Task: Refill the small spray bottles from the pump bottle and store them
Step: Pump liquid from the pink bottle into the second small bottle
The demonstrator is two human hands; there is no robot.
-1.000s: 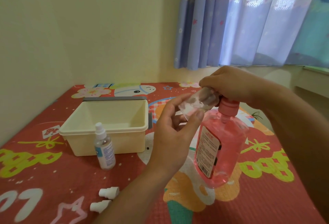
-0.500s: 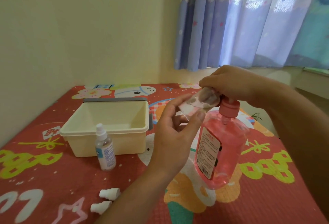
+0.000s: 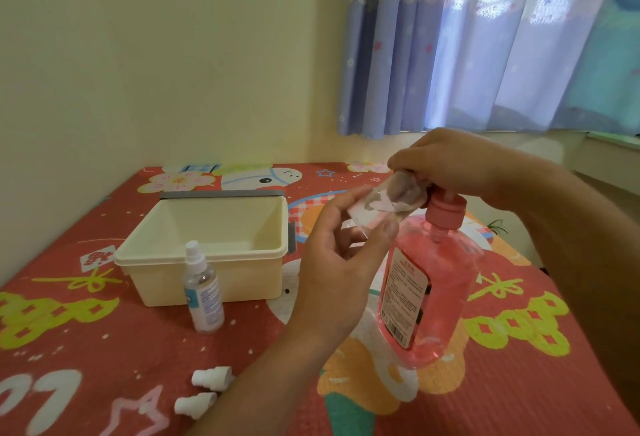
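Observation:
My left hand point(image 3: 341, 273) holds a small clear spray bottle point(image 3: 391, 201) tilted, its open mouth up against the pump nozzle. My right hand point(image 3: 450, 162) rests on top of the pink pump head point(image 3: 445, 212) of the pink pump bottle point(image 3: 426, 293), which stands on the mat. The nozzle tip is hidden under my fingers. A second small spray bottle point(image 3: 204, 288) with its white sprayer on stands upright in front of the cream storage bin point(image 3: 207, 245). Two loose white spray caps point(image 3: 211, 376) point(image 3: 194, 403) lie on the mat at lower left.
The colourful red play mat point(image 3: 104, 349) covers the surface. A cream wall runs along the left and back. Blue curtains point(image 3: 485, 40) hang at the back right, above a ledge.
The pump head sits slightly lower under my right hand than before. The small bottle stays at the nozzle, and nothing else has moved.

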